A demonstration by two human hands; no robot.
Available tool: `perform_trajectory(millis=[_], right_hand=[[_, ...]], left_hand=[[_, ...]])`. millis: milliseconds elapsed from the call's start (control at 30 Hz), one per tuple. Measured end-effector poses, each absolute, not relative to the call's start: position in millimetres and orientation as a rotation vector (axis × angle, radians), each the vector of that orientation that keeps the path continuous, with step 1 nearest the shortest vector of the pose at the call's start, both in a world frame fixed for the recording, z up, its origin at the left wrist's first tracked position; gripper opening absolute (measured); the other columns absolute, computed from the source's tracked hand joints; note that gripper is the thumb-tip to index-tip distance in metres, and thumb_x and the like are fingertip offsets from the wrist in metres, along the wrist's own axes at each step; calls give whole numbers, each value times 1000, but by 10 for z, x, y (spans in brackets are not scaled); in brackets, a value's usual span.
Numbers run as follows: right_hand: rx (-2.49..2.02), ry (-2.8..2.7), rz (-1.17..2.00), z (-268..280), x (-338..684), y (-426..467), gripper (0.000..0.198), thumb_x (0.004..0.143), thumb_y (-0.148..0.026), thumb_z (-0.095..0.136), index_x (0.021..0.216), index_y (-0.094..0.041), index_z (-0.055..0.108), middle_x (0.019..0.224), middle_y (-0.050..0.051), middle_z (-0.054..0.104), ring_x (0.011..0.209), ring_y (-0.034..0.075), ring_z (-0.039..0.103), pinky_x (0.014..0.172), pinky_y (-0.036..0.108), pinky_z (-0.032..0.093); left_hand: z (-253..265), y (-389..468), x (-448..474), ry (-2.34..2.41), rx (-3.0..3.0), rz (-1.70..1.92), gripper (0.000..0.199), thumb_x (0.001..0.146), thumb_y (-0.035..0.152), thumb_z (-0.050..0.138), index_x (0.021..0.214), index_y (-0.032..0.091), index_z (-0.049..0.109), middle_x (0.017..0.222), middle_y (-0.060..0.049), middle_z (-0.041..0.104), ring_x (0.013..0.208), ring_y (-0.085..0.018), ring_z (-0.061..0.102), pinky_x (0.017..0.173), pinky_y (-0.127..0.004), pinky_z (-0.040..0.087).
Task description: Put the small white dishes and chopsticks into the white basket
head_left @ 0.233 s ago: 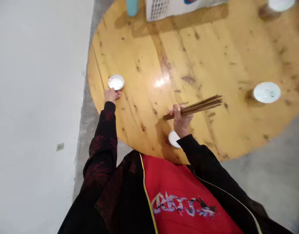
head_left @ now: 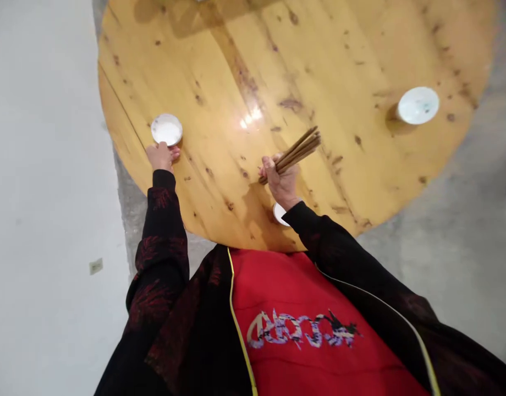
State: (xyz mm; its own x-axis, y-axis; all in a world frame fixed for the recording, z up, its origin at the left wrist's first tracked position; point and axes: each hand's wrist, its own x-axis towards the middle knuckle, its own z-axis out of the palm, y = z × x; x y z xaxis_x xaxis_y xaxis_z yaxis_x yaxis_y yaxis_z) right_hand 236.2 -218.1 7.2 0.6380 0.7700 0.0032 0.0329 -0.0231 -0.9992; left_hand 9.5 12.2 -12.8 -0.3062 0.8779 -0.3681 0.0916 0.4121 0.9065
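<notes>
a person in a dark patterned jacket over a red garment leans over a round wooden worktop [head_left: 302,71], seen from above. the left hand [head_left: 161,155], at about ten o'clock from the body, rests at the worktop's near-left rim with its fingertips touching the near side of a small white bowl [head_left: 166,129]; the fingers are loosely curled against the bowl's edge, not wrapped round it, a hold that looks suited to steadying or nudging it. the bowl stands upright just inside the rim and appears to hold nothing but its pale inner surface, though glare makes that hard to confirm. the right hand [head_left: 282,180], near twelve o'clock, is closed in a fist round a bundle of brown chopsticks [head_left: 296,151], gripped near their lower ends so the long ends fan up and away toward two o'clock, clear of the wood; held as a bunch, they stay together. directly below that hand, partly hidden by the wrist, a second white bowl [head_left: 278,213] sits at the worktop's near edge; its contents cannot be seen. a third white bowl [head_left: 418,104] stands well apart at two o'clock near the far-right rim, upright and seemingly empty. pale floor surrounds the worktop.
</notes>
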Motion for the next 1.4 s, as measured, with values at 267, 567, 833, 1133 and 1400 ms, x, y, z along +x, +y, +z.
perform_trajectory(millis=[267, 567, 833, 1133, 1400], right_hand=[[-1358, -506, 426, 323, 2912, -2300, 47, 97, -60, 70, 75, -29, 43, 54, -11, 44, 52, 12, 55, 74, 35, 60], [-1315, -397, 264, 495, 3570, -3413, 37, 94, -36, 71, 67, -25, 49, 49, -10, 44, 46, 11, 54, 67, 36, 62], [-1345, -252, 238, 594, 3915, -4359, 41, 87, -44, 74, 63, -24, 48, 49, -10, 45, 47, 13, 54, 77, 44, 65], [-1314, -89, 238, 647, 4323, -4887, 50, 77, -57, 83, 61, -23, 50, 48, -9, 47, 47, 14, 55, 74, 44, 64], [-1254, -115, 351, 628, 4605, -5104, 55, 79, -62, 85, 61, -22, 51, 51, -8, 49, 51, 13, 55, 80, 42, 64]], left_hand=[[294, -1047, 367, 1476, 1190, 728, 13, 94, 23, 58, 83, 19, 53, 61, 2, 67, 56, -14, 71, 54, -19, 55], [344, -2661, 1052, 1267, 1340, 257, 23, 95, 26, 57, 75, 23, 46, 56, 4, 64, 54, -16, 72, 50, -21, 50], [303, -3012, 1460, 1553, 1589, 75, 15, 94, 24, 54, 80, 24, 54, 66, -2, 73, 77, -21, 78, 74, -30, 57], [409, -3067, 1568, 1764, 1490, 119, 23, 92, 27, 53, 69, 25, 51, 62, -3, 71, 64, -21, 74, 65, -29, 56], [614, -3264, 1715, 1814, 1473, 264, 24, 103, 36, 57, 99, 16, 69, 91, -8, 76, 80, -20, 73, 75, -35, 63]])
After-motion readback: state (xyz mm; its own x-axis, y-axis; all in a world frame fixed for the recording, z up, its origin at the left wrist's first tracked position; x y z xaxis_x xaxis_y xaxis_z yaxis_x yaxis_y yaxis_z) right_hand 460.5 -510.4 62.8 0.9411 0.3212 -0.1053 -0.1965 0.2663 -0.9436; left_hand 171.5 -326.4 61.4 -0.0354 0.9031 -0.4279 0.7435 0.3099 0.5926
